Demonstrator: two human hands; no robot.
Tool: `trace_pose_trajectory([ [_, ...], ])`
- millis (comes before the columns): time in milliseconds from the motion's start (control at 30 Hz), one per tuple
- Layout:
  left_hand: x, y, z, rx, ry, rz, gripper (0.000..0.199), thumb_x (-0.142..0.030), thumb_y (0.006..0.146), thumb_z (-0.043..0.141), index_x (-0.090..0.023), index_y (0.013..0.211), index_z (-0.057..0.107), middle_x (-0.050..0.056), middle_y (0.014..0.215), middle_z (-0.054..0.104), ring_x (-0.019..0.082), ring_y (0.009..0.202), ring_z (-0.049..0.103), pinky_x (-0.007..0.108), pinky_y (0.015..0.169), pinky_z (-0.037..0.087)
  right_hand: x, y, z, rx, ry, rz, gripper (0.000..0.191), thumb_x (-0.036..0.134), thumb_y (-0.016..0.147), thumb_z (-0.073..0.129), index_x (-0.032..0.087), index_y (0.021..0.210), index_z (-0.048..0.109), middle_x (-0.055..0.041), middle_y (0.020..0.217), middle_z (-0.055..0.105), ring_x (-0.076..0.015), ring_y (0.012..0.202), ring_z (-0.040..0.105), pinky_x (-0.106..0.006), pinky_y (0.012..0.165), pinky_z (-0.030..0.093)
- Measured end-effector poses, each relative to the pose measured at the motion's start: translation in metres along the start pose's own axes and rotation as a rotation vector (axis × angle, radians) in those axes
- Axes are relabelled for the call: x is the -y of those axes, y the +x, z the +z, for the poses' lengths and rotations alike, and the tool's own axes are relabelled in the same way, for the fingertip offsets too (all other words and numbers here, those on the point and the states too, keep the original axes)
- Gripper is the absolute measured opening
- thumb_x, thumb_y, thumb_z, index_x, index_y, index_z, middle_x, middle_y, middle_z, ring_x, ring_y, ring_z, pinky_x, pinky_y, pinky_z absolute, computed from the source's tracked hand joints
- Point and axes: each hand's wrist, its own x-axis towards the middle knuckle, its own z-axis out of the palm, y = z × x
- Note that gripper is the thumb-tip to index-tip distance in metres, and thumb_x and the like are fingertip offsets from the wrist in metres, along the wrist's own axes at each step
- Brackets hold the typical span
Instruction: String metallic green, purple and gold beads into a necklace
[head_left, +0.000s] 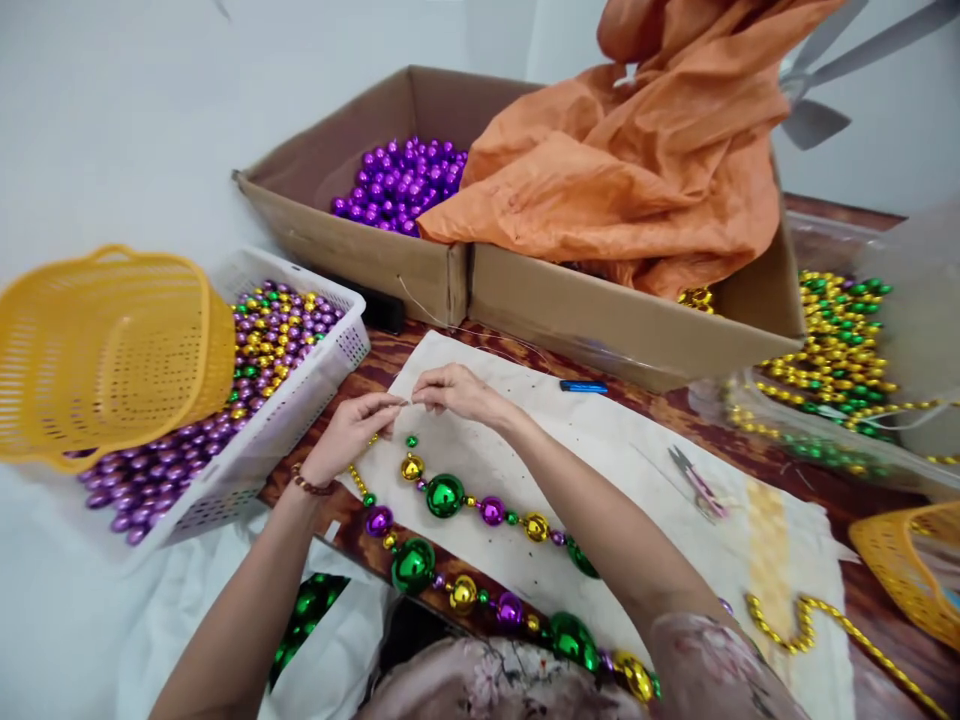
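My left hand (346, 436) and my right hand (463, 394) meet fingertip to fingertip over a white cloth (517, 440). Both are closed in a pinch on the thin string of a bead strand (444, 495); the string itself is barely visible between them. The strand carries large and small green, gold and purple shiny balls. One end, with a small green bead (412, 440), lies just below my fingers. Small gold beads (357, 478) run up beneath my left hand. The strand's lower run (463, 594) hangs along the table edge near my lap, and my right forearm hides part of it.
Behind the cloth stands a cardboard box (637, 325) with purple beads (405, 185) and orange fabric (600, 190). At left, a yellow basket (210, 330) rests on a white crate (349, 335) of beads. Scissors (699, 485), a blue lighter-like object (583, 386) and a gold bead chain (806, 620) lie rightward.
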Motion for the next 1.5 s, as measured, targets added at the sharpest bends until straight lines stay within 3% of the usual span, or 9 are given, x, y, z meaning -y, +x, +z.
trace_pose_trajectory([
  [133, 0.005, -0.003, 0.003, -0.018, -0.073, -0.042, 0.030, -0.047, 0.078, 0.070, -0.017, 0.079, 0.066, -0.001, 0.063, 0.063, 0.011, 0.053, 0.056, 0.023, 0.055, 0.046, -0.009, -0.003, -0.004, -0.135, -0.065, -0.007, 0.015, 0.025, 0.088, 0.061, 0.015, 0.081, 0.070, 0.0034, 0.065, 0.062, -0.0086, 0.055, 0.056, -0.020, 0.060, 0.043],
  [233, 0.007, -0.004, 0.003, 0.034, -0.044, -0.067, 0.029, -0.046, 0.077, 0.071, -0.017, 0.075, 0.065, 0.000, 0.061, 0.065, 0.012, 0.052, 0.057, 0.023, 0.054, 0.046, -0.017, -0.012, -0.001, -0.246, -0.354, 0.099, 0.017, 0.023, 0.093, 0.053, 0.017, 0.094, 0.070, -0.0006, 0.086, 0.070, -0.0114, 0.070, 0.063, -0.022, 0.068, 0.045],
  [333, 0.013, -0.005, 0.000, -0.084, -0.167, -0.098, 0.027, -0.044, 0.076, 0.071, -0.017, 0.077, 0.063, -0.001, 0.060, 0.064, 0.012, 0.051, 0.057, 0.023, 0.053, 0.045, -0.024, -0.027, 0.005, -0.192, -0.591, 0.209, 0.012, 0.019, 0.090, 0.057, 0.018, 0.095, 0.068, -0.0044, 0.100, 0.071, -0.0175, 0.089, 0.065, -0.025, 0.074, 0.045],
  [433, 0.018, -0.006, -0.003, -0.232, -0.326, -0.135, 0.025, -0.039, 0.075, 0.072, -0.017, 0.078, 0.061, -0.002, 0.061, 0.063, 0.010, 0.051, 0.057, 0.023, 0.053, 0.046, -0.026, -0.040, 0.015, -0.099, -0.657, 0.236, 0.009, 0.022, 0.088, 0.062, 0.019, 0.094, 0.067, -0.0064, 0.103, 0.070, -0.0222, 0.095, 0.065, -0.029, 0.076, 0.044],
  [633, 0.015, -0.005, 0.001, -0.210, -0.412, -0.161, 0.028, -0.040, 0.071, 0.077, -0.016, 0.075, 0.062, -0.001, 0.063, 0.064, 0.010, 0.054, 0.057, 0.023, 0.056, 0.048, -0.024, -0.043, 0.027, -0.043, -0.770, 0.282, 0.016, 0.018, 0.092, 0.052, 0.018, 0.101, 0.066, -0.0126, 0.117, 0.066, -0.0258, 0.095, 0.066, -0.032, 0.076, 0.043],
  [900, 0.014, 0.000, 0.007, -0.209, -0.418, -0.188, 0.034, -0.043, 0.065, 0.082, -0.015, 0.076, 0.066, 0.000, 0.065, 0.065, 0.010, 0.055, 0.057, 0.022, 0.055, 0.046, -0.012, -0.051, 0.013, -0.049, -0.723, 0.207, 0.018, 0.021, 0.096, 0.045, 0.022, 0.101, 0.062, -0.0051, 0.102, 0.072, -0.0208, 0.089, 0.063, -0.027, 0.069, 0.035],
  [1133, -0.006, 0.008, 0.015, -0.085, -0.340, -0.083, 0.027, -0.041, 0.070, 0.078, -0.015, 0.073, 0.069, 0.000, 0.061, 0.062, 0.009, 0.051, 0.051, 0.023, 0.051, 0.040, 0.051, -0.046, -0.005, -0.014, -0.386, -0.202, 0.008, 0.021, 0.092, 0.047, 0.020, 0.086, 0.053, 0.0024, 0.076, 0.057, -0.0128, 0.070, 0.048, -0.024, 0.067, 0.033],
  [1267, -0.022, 0.010, 0.019, 0.017, -0.343, -0.055, 0.025, -0.040, 0.072, 0.076, -0.015, 0.073, 0.069, 0.000, 0.061, 0.061, 0.009, 0.050, 0.050, 0.023, 0.051, 0.039, 0.070, -0.036, -0.017, -0.026, -0.366, -0.257, 0.008, 0.021, 0.088, 0.048, 0.020, 0.081, 0.050, 0.0028, 0.075, 0.054, -0.0127, 0.071, 0.047, -0.024, 0.067, 0.033],
  [1500, -0.038, 0.008, 0.032, 0.123, -0.318, -0.061, 0.029, -0.043, 0.070, 0.077, -0.015, 0.076, 0.072, 0.003, 0.063, 0.065, 0.011, 0.051, 0.053, 0.024, 0.051, 0.041, 0.070, -0.040, -0.028, -0.106, -0.211, -0.228, 0.006, 0.018, 0.084, 0.047, 0.020, 0.078, 0.047, 0.0036, 0.073, 0.051, -0.0108, 0.065, 0.045, -0.022, 0.062, 0.035],
])
